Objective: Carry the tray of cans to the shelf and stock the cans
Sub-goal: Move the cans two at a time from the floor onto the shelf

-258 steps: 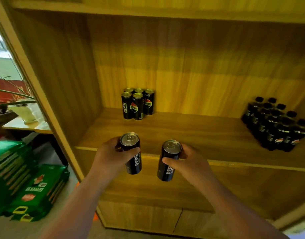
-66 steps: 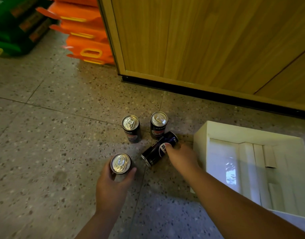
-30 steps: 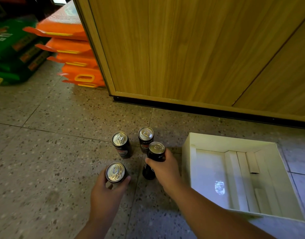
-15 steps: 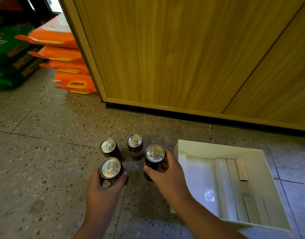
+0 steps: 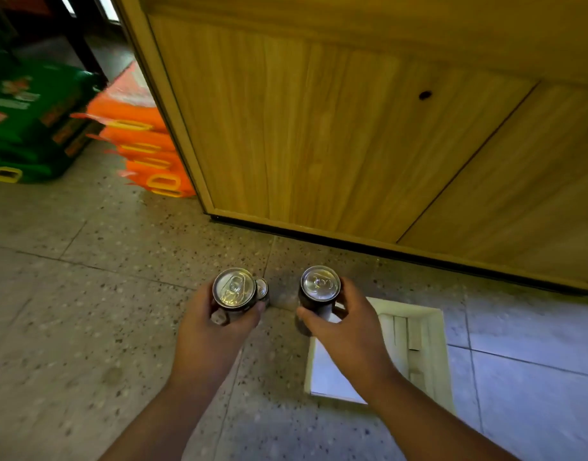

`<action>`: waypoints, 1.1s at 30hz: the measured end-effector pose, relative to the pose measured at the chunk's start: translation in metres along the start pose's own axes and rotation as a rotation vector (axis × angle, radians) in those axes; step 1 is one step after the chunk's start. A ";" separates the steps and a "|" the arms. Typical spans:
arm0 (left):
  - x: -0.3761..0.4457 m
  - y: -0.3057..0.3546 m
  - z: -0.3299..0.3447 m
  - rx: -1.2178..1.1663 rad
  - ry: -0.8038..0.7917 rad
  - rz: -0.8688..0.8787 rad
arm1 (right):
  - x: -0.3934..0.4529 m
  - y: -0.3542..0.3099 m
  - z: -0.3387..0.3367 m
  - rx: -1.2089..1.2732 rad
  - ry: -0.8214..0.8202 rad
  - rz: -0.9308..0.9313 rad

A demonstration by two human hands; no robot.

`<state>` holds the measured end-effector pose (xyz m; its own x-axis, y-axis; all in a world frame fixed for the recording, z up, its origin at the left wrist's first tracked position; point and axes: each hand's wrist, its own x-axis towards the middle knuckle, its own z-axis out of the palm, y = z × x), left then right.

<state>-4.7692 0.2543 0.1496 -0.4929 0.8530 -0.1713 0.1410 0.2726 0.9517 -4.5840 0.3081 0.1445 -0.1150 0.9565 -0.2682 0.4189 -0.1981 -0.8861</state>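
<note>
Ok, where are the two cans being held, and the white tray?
Left can (image 5: 234, 287): head view, on its shiny top.
Right can (image 5: 320, 282): head view, on its shiny top.
White tray (image 5: 434, 354): head view, on its right wall.

**Cans in hand above the floor, tray to the right**

The left hand (image 5: 210, 337) held one can (image 5: 234, 292) and the right hand (image 5: 349, 331) another (image 5: 320, 285) — side by side, apart. A third can (image 5: 262, 289) stood on the floor (image 5: 86, 311) just behind the left one. The tray (image 5: 432, 347) lay beneath the right hand. The cabinet (image 5: 335, 134) stood behind everything — stacked bags (image 5: 139, 141) lay to its left.
</note>
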 end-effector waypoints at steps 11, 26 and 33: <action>-0.070 0.356 -0.058 0.008 -0.107 0.061 | -0.092 -0.308 -0.168 -0.026 0.075 -0.101; -0.175 0.751 -0.104 -0.011 -0.100 0.153 | -0.211 -0.634 -0.398 0.036 0.099 -0.293; -0.180 0.822 -0.105 -0.019 -0.085 0.177 | -0.212 -0.687 -0.447 0.071 0.101 -0.359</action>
<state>-4.6548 0.2777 0.9899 -0.3878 0.9215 -0.0211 0.2026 0.1076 0.9733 -4.4446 0.3377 0.9791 -0.1521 0.9833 0.0995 0.3041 0.1423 -0.9419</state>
